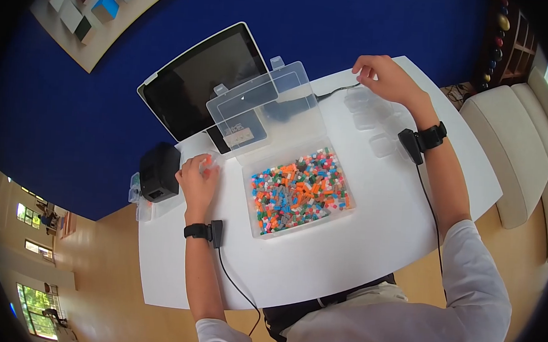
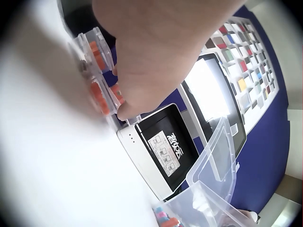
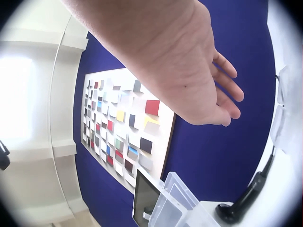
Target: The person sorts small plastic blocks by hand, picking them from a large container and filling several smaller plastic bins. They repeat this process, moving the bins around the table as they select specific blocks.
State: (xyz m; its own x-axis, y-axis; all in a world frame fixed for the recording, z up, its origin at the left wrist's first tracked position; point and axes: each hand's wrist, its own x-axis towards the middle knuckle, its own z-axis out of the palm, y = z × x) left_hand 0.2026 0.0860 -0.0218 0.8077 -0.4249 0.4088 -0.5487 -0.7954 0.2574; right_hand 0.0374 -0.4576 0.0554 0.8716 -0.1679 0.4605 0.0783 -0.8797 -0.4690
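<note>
My left hand pinches a small clear box holding orange pieces, left of the large bin. The left wrist view has my fingers against clear compartments with orange bricks. My right hand is raised above the table's back edge, fingers loosely bent and holding nothing; the right wrist view also has that hand empty. Several small clear containers lie nearest to it. Between the hands stands the clear bin, its lid upright, with many small coloured bricks inside.
Behind the bin is a dark screen. A black device stands at the table's left edge, beside more small clear boxes. A black cable runs near my right hand. Wrist camera cables hang toward the table's front.
</note>
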